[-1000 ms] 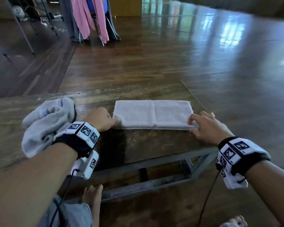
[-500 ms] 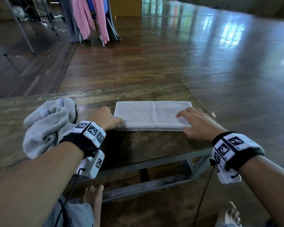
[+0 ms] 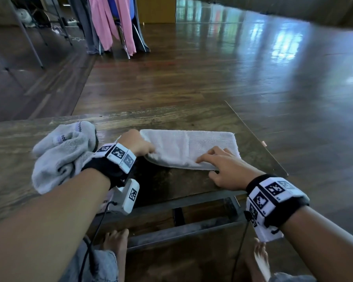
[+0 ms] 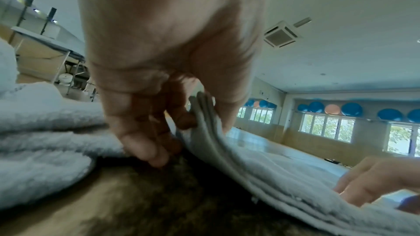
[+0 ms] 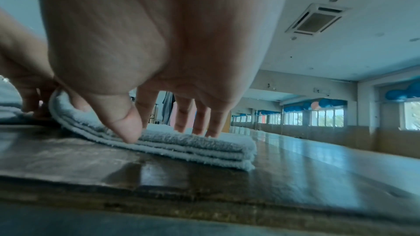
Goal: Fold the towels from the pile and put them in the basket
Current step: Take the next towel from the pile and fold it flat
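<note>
A white towel [image 3: 183, 143], folded into a long strip, lies on the wooden table [image 3: 171, 119]. My left hand [image 3: 148, 152] pinches its left end between thumb and fingers [image 4: 184, 121] and holds that end lifted off the table. My right hand [image 3: 207, 159] lies on the strip's middle by the front edge, with straight fingers [image 5: 197, 123] pressing down and the thumb [image 5: 127, 126] touching the front edge. The towel [image 5: 193, 143] shows several stacked layers. A crumpled pile of grey-white towels [image 3: 59, 157] sits left of my left wrist. No basket is in view.
The table's right edge [image 3: 259, 139] runs close to the towel's right end, and its metal frame [image 3: 181, 231] shows below the front edge. Bare feet [image 3: 116, 243] rest under the table. Chairs draped with pink cloth [image 3: 112, 25] stand far back on the wooden floor.
My right hand slid left from the towel's right end to its middle. My left hand took hold of the left end and raised it.
</note>
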`<action>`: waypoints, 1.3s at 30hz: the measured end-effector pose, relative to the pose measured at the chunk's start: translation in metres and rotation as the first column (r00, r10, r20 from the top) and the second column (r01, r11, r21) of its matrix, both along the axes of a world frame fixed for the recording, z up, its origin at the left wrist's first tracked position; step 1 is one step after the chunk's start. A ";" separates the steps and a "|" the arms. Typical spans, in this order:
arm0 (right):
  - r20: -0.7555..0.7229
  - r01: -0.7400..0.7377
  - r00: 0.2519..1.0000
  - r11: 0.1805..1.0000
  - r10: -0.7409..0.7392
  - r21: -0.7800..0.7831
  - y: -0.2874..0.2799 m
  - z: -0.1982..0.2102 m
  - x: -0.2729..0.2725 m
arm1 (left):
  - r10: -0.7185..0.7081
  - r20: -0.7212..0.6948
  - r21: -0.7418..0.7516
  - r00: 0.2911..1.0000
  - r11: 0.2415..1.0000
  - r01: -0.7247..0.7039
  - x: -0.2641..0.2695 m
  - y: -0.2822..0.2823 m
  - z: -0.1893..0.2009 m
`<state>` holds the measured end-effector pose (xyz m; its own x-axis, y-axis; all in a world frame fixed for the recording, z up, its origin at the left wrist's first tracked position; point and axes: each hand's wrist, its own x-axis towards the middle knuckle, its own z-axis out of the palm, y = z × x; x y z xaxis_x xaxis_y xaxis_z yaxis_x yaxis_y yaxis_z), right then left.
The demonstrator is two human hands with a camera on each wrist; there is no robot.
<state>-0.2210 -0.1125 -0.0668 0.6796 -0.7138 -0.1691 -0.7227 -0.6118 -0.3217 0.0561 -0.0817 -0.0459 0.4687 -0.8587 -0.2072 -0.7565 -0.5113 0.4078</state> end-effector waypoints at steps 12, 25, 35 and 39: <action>0.441 0.016 0.248 0.459 -0.862 0.888 -0.033 0.019 -0.029 | -0.702 -0.190 -0.429 0.686 0.688 0.585 -0.107 0.005 0.034; 0.378 0.532 0.549 0.660 -0.746 0.531 -0.046 0.002 -0.029 | -0.718 -0.015 -0.045 0.696 0.696 0.717 -0.099 -0.003 0.004; 0.201 0.480 0.875 0.838 -0.440 -0.260 -0.036 0.011 -0.013 | -0.712 0.048 -0.135 0.701 0.690 0.711 -0.101 -0.016 -0.006; -0.038 0.258 0.965 0.966 -0.259 -0.035 -0.035 0.003 0.000 | -0.722 0.101 -0.031 0.685 0.685 0.728 -0.100 -0.025 -0.011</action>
<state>-0.2212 -0.1476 -0.0641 0.4642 -0.8692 -0.1702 -0.8699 -0.4111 -0.2726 -0.0435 -0.1066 -0.0572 -0.2942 -0.9465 -0.1325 -0.9088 0.2342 0.3452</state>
